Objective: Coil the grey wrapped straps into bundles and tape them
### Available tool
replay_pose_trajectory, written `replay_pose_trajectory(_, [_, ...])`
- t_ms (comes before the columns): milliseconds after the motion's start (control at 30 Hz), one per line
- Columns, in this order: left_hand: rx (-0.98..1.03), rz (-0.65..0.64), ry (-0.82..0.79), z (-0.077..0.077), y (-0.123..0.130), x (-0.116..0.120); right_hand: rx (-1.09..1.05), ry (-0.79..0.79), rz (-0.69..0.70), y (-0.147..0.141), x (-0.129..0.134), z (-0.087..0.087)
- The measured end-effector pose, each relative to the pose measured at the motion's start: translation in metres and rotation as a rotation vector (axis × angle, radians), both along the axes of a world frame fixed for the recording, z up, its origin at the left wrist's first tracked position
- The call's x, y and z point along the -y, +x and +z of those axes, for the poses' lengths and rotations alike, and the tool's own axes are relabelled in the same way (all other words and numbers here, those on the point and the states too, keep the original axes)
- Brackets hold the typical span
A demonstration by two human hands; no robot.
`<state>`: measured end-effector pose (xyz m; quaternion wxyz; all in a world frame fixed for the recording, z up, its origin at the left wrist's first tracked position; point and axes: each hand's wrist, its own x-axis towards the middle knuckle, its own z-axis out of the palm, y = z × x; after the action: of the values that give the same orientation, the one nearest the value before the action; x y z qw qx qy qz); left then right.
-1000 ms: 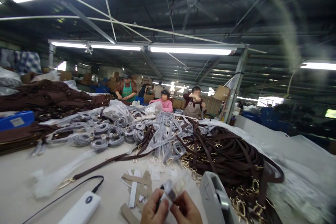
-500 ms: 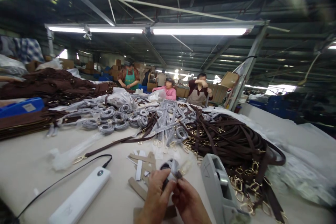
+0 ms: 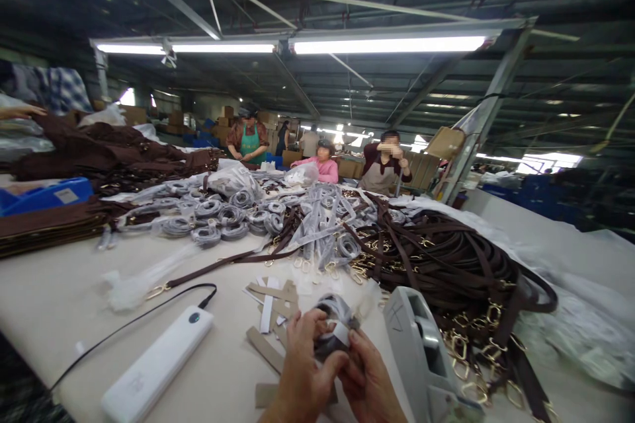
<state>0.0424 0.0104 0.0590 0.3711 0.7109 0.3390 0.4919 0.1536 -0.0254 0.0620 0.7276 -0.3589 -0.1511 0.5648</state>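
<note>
Low in the middle of the view, my left hand (image 3: 308,360) is wrapped around the left side of a coiled strap (image 3: 333,306) in clear plastic. A short white band (image 3: 341,332) lies across the coil. My right hand (image 3: 366,370) pinches the coil's right side near the band, thumb on top. The palms hide the coil's lower part. Just right of my hands stands a grey tape dispenser (image 3: 404,330). Tan and white card strips (image 3: 268,346) lie loose to the left.
Plastic-wrapped coils (image 3: 206,234) are heaped ahead; brown straps with gold clips (image 3: 456,258) pile up on the right. A white power bank (image 3: 159,363) with a black cable lies left. Brown fabric (image 3: 109,152) and a blue bin (image 3: 54,195) are farther left. Several people are across the table.
My fingers have shifted on the coil, and more of its white band shows. Another person's hand now reaches onto the brown fabric at far left. The view has tilted slightly.
</note>
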Motion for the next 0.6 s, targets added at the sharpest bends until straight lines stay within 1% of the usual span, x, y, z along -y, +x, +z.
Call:
replay_pose_trajectory(67, [-0.033,-0.008,0.04,0.006,-0.003,-0.001,0.015,0.012,0.006,0.0,0.0,0.002])
replay_pose_trajectory(100, [-0.043,-0.027,0.027,0.009,-0.005,-0.002,0.029,0.021,0.008,0.001,-0.001,0.002])
replay_pose_trajectory(133, [-0.039,-0.06,-0.012,0.012,-0.007,-0.004,0.048,0.032,0.013,0.001,-0.001,0.002])
replay_pose_trajectory(200, [0.018,-0.163,-0.142,0.017,-0.01,-0.008,0.094,0.057,0.012,0.003,-0.001,0.001])
replay_pose_trajectory(267, [0.105,-0.249,-0.265,0.018,-0.012,-0.013,0.144,0.07,0.018,0.005,-0.001,-0.001])
replay_pose_trajectory(300, [0.14,-0.268,-0.309,0.017,-0.013,-0.015,0.162,0.07,0.017,0.006,-0.001,-0.003])
replay_pose_trajectory(400, [0.162,-0.246,-0.357,0.014,-0.011,-0.019,0.194,0.043,0.023,0.006,0.001,-0.006])
replay_pose_trajectory(533, [0.1,-0.146,-0.305,0.007,-0.008,-0.019,0.218,0.01,0.012,0.003,0.003,-0.003])
replay_pose_trajectory(600, [0.082,-0.12,-0.28,0.005,-0.007,-0.019,0.22,-0.001,-0.011,0.001,0.003,0.0])
